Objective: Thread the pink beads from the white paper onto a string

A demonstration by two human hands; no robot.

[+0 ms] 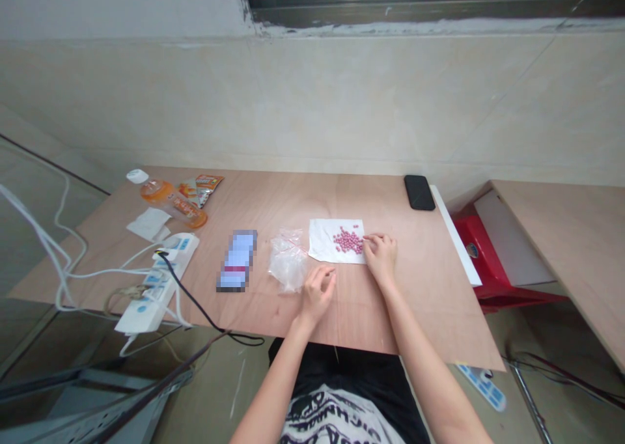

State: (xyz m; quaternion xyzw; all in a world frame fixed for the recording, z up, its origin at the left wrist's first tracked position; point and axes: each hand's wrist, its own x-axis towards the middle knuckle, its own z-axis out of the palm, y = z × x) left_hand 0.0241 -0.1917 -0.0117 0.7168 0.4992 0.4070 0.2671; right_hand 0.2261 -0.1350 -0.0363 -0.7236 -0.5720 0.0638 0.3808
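Note:
Small pink beads (348, 241) lie in a loose cluster on a white sheet of paper (322, 242). At the paper's right edge is my right hand (381, 256), its thumb and forefinger drawn together against the side of the cluster. Whatever is between those fingertips is too small to make out. My left hand (317, 293) rests just below the paper with its fingers curled in; a small reddish spot shows at the fingertips, but I cannot tell what it is. Left of the paper, close to my left hand, lies a crumpled clear plastic bag (287, 262).
A phone with a lit screen (237, 260) lies left of the bag. Farther left are a white power strip (159, 281) with cables, an orange drink bottle (173, 203) and a snack packet (208, 187). A black phone (418, 192) is at back right, near a red stool (481, 252).

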